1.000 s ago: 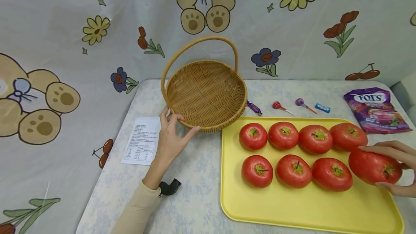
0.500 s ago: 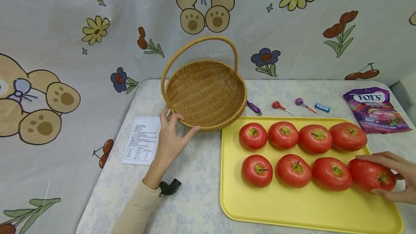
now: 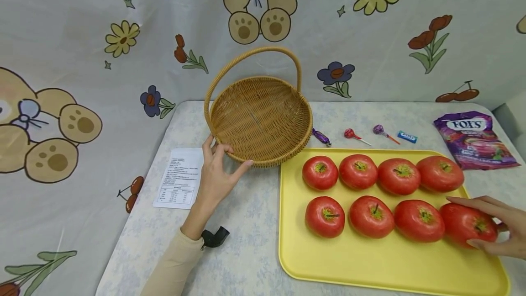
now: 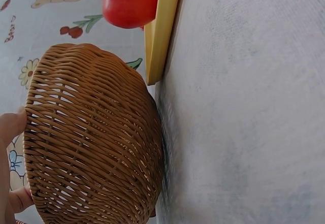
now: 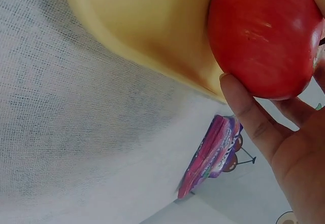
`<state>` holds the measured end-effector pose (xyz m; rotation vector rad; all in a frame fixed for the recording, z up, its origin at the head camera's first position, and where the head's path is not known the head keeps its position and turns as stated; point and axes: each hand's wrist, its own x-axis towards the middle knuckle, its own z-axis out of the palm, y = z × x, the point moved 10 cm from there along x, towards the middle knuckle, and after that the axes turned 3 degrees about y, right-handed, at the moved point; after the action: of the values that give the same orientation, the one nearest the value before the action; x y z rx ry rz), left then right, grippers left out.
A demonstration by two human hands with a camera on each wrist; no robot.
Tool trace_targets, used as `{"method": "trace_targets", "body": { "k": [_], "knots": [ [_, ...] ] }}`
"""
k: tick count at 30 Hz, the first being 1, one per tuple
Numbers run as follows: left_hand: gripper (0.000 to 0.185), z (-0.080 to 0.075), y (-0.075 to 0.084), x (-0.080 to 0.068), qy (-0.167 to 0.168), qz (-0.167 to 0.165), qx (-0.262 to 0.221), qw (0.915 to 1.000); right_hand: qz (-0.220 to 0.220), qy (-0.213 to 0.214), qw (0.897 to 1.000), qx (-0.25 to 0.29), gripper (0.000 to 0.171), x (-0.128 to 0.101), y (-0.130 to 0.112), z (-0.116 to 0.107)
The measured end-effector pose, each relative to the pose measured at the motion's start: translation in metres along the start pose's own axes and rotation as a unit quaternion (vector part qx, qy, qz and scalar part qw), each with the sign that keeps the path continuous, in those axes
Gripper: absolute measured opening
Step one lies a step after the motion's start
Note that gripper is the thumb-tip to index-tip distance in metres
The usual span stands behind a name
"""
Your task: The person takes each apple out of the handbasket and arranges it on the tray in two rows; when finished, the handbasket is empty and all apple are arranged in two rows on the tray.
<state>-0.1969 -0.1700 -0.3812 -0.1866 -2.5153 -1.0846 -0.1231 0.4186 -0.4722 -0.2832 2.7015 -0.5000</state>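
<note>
R hand (image 3: pixel 499 234) cups the far-right apple (image 3: pixel 466 224), firm, smooth, prob. slippery, so grip its sides; L hand (image 3: pixel 215 175) pinches basket (image 3: pixel 263 120) rim.

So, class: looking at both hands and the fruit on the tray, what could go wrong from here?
1. The right hand holds the end apple near the yellow tray edge; loosely released, it might roll off.
2. That apple touches its neighbour, so moving it could nudge the row.
3. The left hand tilts the wicker basket, which might tip.
</note>
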Motion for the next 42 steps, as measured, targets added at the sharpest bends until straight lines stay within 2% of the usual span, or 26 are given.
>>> {"method": "trace_targets", "body": {
  "k": [5,10,19,24,34,42],
  "knots": [
    [0.051,-0.0003,0.0005,0.0,-0.001,-0.001,-0.001,1.0,-0.004,-0.002,1.0,0.014,0.095,0.0036,-0.007,-0.0035],
    [0.051,-0.0003,0.0012,-0.0005,-0.002,-0.003,-0.002,1.0,0.024,-0.016,1.0,0.006,0.095,0.0076,-0.0066,-0.005],
    [0.051,-0.0002,0.0009,-0.001,0.003,0.002,-0.004,1.0,0.031,0.004,0.999,0.008,0.09,0.0092,0.0006,-0.004],
    [0.05,0.0001,-0.001,-0.0005,0.005,0.0,-0.004,1.0,0.047,-0.016,0.999,0.015,0.089,0.01,0.0017,-0.0015],
    [0.051,0.0006,-0.0012,0.0001,0.003,-0.004,0.002,1.0,0.054,-0.038,0.998,0.026,0.085,0.0088,-0.0065,0.0003],
    [0.05,-0.0008,0.0,-0.0001,0.002,-0.002,0.004,1.0,0.051,-0.011,0.998,0.025,0.09,0.0063,-0.0059,-0.0018]
  ]
}}
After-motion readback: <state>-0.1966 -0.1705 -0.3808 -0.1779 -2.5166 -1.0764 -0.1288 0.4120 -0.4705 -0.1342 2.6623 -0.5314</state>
